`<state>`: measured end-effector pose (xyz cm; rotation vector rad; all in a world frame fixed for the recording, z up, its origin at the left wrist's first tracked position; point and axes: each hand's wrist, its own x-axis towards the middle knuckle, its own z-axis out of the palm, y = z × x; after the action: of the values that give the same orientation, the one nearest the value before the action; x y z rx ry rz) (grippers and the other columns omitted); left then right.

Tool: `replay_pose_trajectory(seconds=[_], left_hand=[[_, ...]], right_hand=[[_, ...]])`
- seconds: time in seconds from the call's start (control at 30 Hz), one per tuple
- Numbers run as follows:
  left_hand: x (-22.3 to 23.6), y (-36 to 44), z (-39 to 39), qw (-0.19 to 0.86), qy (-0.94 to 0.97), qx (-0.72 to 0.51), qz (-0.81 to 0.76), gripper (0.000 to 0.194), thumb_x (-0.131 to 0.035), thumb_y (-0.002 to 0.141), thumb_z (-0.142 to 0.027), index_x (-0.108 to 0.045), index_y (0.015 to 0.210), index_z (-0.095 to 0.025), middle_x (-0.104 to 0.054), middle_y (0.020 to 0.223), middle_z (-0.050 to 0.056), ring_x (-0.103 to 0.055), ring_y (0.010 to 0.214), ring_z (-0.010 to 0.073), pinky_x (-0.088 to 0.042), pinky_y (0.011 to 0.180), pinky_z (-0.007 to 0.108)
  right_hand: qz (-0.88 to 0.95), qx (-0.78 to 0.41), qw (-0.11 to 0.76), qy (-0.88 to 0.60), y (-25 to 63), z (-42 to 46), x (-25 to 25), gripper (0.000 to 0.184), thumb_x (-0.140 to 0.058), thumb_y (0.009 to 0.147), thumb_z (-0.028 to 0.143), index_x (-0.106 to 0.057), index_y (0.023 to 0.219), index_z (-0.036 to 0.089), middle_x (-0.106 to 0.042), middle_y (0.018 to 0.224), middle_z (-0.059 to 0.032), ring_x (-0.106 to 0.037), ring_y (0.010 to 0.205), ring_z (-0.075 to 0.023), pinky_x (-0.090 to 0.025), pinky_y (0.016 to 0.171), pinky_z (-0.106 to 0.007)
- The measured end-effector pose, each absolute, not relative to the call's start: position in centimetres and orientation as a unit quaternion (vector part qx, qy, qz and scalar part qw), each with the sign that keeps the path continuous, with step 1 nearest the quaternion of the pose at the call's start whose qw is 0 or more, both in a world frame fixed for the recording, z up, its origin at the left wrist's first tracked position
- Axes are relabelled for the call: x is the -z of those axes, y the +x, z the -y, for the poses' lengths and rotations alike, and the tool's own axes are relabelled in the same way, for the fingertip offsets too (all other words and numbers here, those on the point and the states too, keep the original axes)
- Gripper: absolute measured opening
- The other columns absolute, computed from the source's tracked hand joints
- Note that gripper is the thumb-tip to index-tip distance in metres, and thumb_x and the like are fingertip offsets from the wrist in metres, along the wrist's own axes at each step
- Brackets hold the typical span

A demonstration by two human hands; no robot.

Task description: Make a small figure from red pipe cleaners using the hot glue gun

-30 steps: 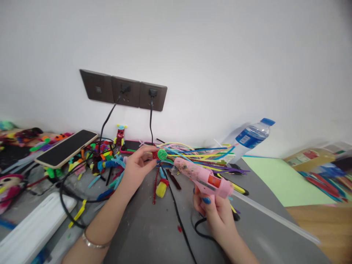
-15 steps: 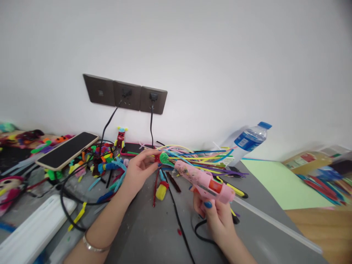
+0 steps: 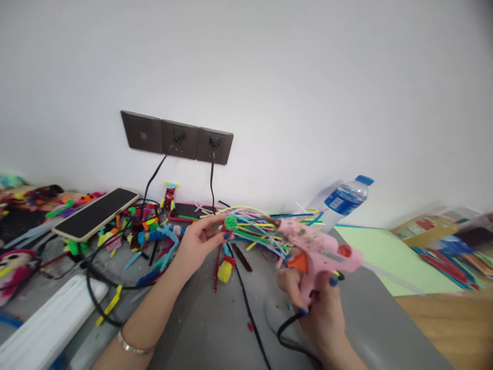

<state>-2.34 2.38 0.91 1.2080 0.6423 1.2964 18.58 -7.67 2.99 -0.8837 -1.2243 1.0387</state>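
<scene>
Between its thumb and fingers, my left hand (image 3: 201, 241) pinches a small red piece with a round green top (image 3: 230, 223); its full shape is partly covered by the fingers. My right hand (image 3: 314, 293) grips a pink glue gun (image 3: 321, 246) by its handle, nozzle toward the upper left and apart from the green piece. A clear glue stick (image 3: 393, 277) juts from the gun's back end. Below my left hand lies a yellow and red pipe-cleaner piece (image 3: 226, 269) on the grey table (image 3: 215, 329). Colourful pipe cleaners (image 3: 254, 226) spread behind both hands.
A water bottle (image 3: 346, 198) leans near the wall beside a light green sheet (image 3: 393, 257). At left are a phone (image 3: 98, 213), a white box-like object (image 3: 50, 318) and several pipe-cleaner figures. Black cords run from wall sockets (image 3: 177, 137) and across the table.
My right hand has drawn the glue gun away to the right, so its nozzle no longer meets the green piece. My left hand stays nearly in place, still pinching that piece.
</scene>
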Motion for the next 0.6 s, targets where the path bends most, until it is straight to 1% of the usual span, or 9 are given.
replay_pose_trajectory(seconds=[0.1,0.17,0.27,0.33,0.37,0.4,0.5,0.53,0.6], left_hand=[[-1.3,-2.3,-2.2,0.602,0.517,-0.546,-0.268,0.037,-0.081,0.074,-0.035,-0.071,0.105,-0.017,-0.074,0.115,0.012,-0.075,0.082,0.0220,-0.063,0.075,0.035],[-1.5,-2.2,-2.0,0.612,0.519,-0.536,-0.262,0.038,-0.081,0.074,-0.036,-0.070,0.104,-0.017,-0.075,0.110,0.010,-0.074,0.079,0.0202,-0.064,0.074,0.035],[-1.7,-2.1,-1.8,0.616,0.525,-0.524,-0.266,0.039,-0.081,0.073,-0.036,-0.070,0.104,-0.017,-0.075,0.110,0.010,-0.074,0.084,0.0211,-0.064,0.075,0.035],[-1.8,-2.1,-1.8,0.615,0.528,-0.521,-0.269,0.039,-0.081,0.072,-0.036,-0.070,0.105,-0.017,-0.074,0.111,0.011,-0.073,0.089,0.0222,-0.064,0.077,0.036],[-1.8,-2.1,-1.8,0.614,0.530,-0.520,-0.267,0.039,-0.081,0.073,-0.036,-0.070,0.104,-0.016,-0.074,0.110,0.011,-0.072,0.090,0.0222,-0.064,0.078,0.037],[-1.8,-2.1,-1.8,0.614,0.532,-0.519,-0.265,0.037,-0.081,0.073,-0.036,-0.069,0.102,-0.016,-0.074,0.108,0.010,-0.072,0.089,0.0217,-0.063,0.078,0.036],[-1.7,-2.2,-2.1,0.610,0.532,-0.522,-0.270,0.034,-0.082,0.072,-0.034,-0.068,0.097,-0.016,-0.074,0.101,0.009,-0.071,0.083,0.0188,-0.062,0.076,0.033],[-1.6,-2.2,-2.2,0.607,0.531,-0.523,-0.276,0.034,-0.082,0.072,-0.034,-0.067,0.097,-0.016,-0.074,0.100,0.008,-0.071,0.082,0.0180,-0.062,0.074,0.031],[-1.5,-2.3,-2.3,0.601,0.534,-0.522,-0.285,0.035,-0.082,0.072,-0.035,-0.066,0.097,-0.016,-0.073,0.100,0.007,-0.070,0.082,0.0177,-0.061,0.071,0.029]], right_hand=[[0.494,-0.452,0.640,-0.378,20.1,6.7,-4.6,0.071,-0.041,0.087,0.076,-0.038,0.041,0.022,-0.021,0.037,0.0048,-0.022,0.040,-0.0112,-0.024,0.044,-0.028],[0.471,-0.439,0.665,-0.378,21.5,6.2,-5.9,0.067,-0.053,0.083,0.073,-0.039,0.042,0.022,-0.023,0.037,0.0055,-0.022,0.041,-0.0108,-0.024,0.043,-0.027],[0.365,-0.409,0.746,-0.377,23.7,6.3,-7.8,0.042,-0.069,0.080,0.052,-0.050,0.058,0.021,-0.022,0.039,0.0097,-0.014,0.041,-0.0093,-0.023,0.042,-0.024],[0.298,-0.400,0.775,-0.388,25.1,7.2,-8.7,0.026,-0.072,0.077,0.037,-0.054,0.066,0.021,-0.023,0.041,0.0108,-0.014,0.041,-0.0083,-0.022,0.042,-0.022],[0.269,-0.396,0.783,-0.397,25.8,7.8,-8.9,0.024,-0.071,0.076,0.030,-0.052,0.064,0.020,-0.025,0.042,0.0104,-0.017,0.041,-0.0076,-0.022,0.041,-0.022],[0.245,-0.386,0.791,-0.407,26.4,8.6,-8.9,0.027,-0.069,0.075,0.025,-0.047,0.061,0.020,-0.025,0.043,0.0100,-0.018,0.041,-0.0068,-0.023,0.041,-0.021],[0.195,-0.365,0.789,-0.454,28.6,11.4,-7.7,0.037,-0.067,0.071,0.020,-0.034,0.055,0.021,-0.025,0.045,0.0091,-0.024,0.039,-0.0051,-0.026,0.039,-0.019],[0.181,-0.361,0.780,-0.479,29.4,12.3,-6.9,0.036,-0.067,0.069,0.021,-0.035,0.054,0.021,-0.026,0.045,0.0087,-0.026,0.038,-0.0048,-0.028,0.038,-0.019],[0.165,-0.361,0.733,-0.552,31.1,14.0,-4.9,0.030,-0.070,0.062,0.022,-0.041,0.056,0.022,-0.038,0.049,0.0056,-0.032,0.038,-0.0053,-0.029,0.035,-0.019]])
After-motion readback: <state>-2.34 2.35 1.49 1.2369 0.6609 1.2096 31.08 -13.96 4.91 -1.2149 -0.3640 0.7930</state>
